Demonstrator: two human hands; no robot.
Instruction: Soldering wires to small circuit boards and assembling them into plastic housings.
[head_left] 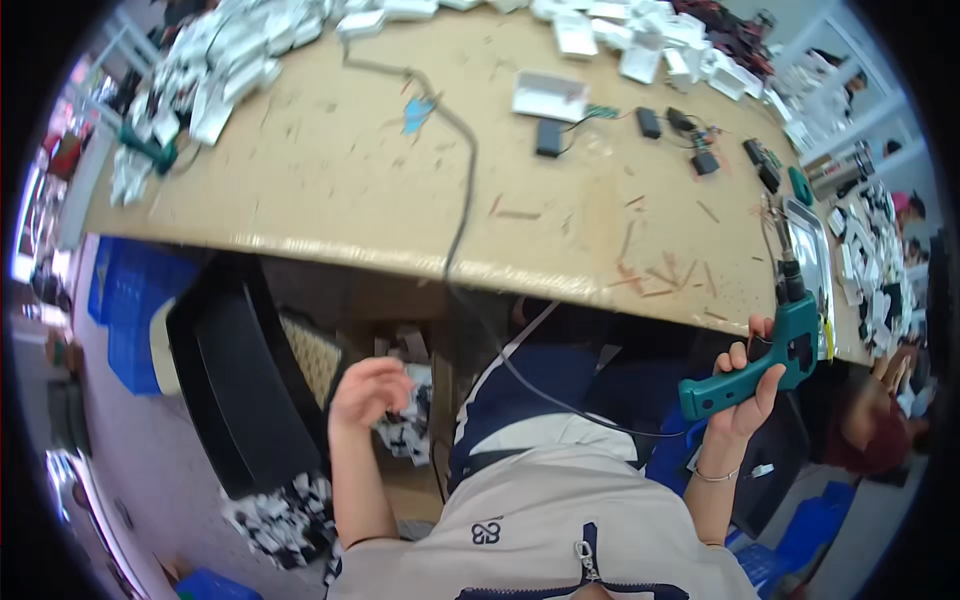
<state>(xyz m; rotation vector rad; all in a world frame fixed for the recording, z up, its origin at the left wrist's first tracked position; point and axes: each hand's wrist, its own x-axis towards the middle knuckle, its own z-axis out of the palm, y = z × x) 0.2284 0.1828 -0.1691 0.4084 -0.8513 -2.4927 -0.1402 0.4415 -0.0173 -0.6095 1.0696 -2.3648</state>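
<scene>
Teal plastic gun (795, 322) is in the right hand (745, 385), fingers and thumb wrapped around the handle, so yeah, that grip is closed on it. It's over at the near right edge of the table (330, 180), nose pointing away from the person, just beside a shiny metal tray (808, 240). Dark cord (470, 180) loops from near the butt end across the lap and up over the tabletop. Left hand (370, 392) is holding nothing, fingers apart and loosely curled, hanging between the black chair (235, 380) and a cardboard box (410, 480) with white bits in it. Up on the table there's a white case (550, 96) with a black block (549, 138) by it, some reddish scraps (660, 280) near the front edge, and piles of white shells (240, 60) along the far side.
</scene>
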